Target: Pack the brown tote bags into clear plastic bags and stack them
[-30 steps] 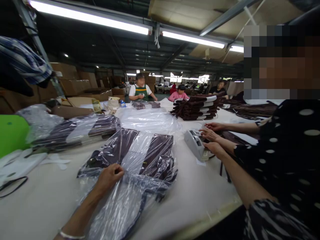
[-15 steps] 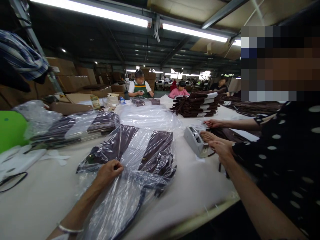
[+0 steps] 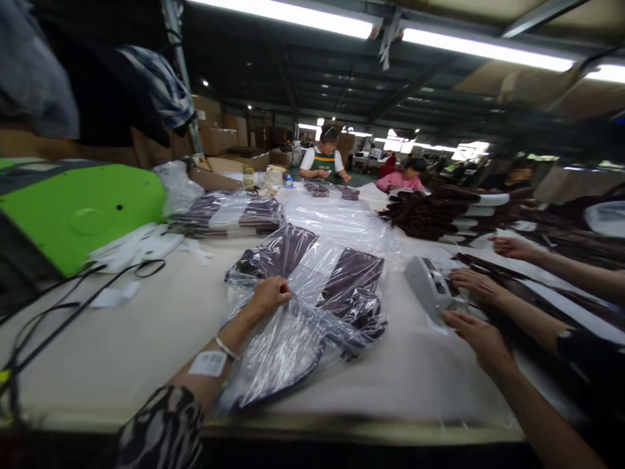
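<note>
A clear plastic bag (image 3: 273, 355) lies on the table, with folded dark brown garments (image 3: 354, 273) and a white strip inside. My left hand (image 3: 271, 293) pinches the film near the middle of the bag, where its loose end folds toward me. Off to the right, my right hand (image 3: 481, 335) is beside the front of a grey tape dispenser (image 3: 424, 286). Its fingers are pinched together on what looks like a strip of clear tape, blurred and hard to see. A co-worker's hand (image 3: 476, 286) reaches to the same dispenser from the right.
Behind the bag lie a pile of clear bags (image 3: 336, 221) and a bagged bundle (image 3: 229, 212). A brown garment stack (image 3: 430, 212) stands at the back right. A green machine (image 3: 92, 208) and black cables (image 3: 63, 319) occupy the left. Other people sit across the table.
The view has swung right-to-left, showing more of the green machine. My right hand has drawn slightly back from the dispenser, apart from the co-worker's hand. My left hand keeps its pinch on the bag.
</note>
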A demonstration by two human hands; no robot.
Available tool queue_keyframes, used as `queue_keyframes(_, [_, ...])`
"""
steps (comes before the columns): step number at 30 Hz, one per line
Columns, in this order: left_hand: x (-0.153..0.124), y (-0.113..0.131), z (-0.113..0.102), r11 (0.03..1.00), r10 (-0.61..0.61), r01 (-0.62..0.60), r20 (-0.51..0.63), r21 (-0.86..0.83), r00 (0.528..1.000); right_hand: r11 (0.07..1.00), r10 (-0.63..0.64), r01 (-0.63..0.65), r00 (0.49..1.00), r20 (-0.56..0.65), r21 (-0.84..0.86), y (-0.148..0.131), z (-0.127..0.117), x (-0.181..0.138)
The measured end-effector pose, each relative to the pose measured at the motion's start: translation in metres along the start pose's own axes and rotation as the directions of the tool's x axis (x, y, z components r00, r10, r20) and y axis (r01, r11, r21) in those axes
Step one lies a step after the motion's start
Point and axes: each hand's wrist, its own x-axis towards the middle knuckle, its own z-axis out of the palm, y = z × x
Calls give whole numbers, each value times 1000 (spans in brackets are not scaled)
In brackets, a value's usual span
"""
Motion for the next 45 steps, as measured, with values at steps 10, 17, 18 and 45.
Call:
queue_keyframes(10, [-5,-13,-17,971,-2,-28,-126,-238,992,976,-216,157,653,726,149,-162,195,-133])
queue_keyframes(17, [-60,-22,-36,993,-1,-34,-303,-109,953,933,-163,359,329,930,37,-191,241,-114])
queue_keyframes(18, [-67,-21,-35,995,15,-42,-287,-86,958,920,-135,391,285,949,14,-196,246,-110])
queue_keyframes(45, [-124,-74,-16,948,-226,100,-418,-303,880,360,-56,918,201,978,-168,-198,331,-42])
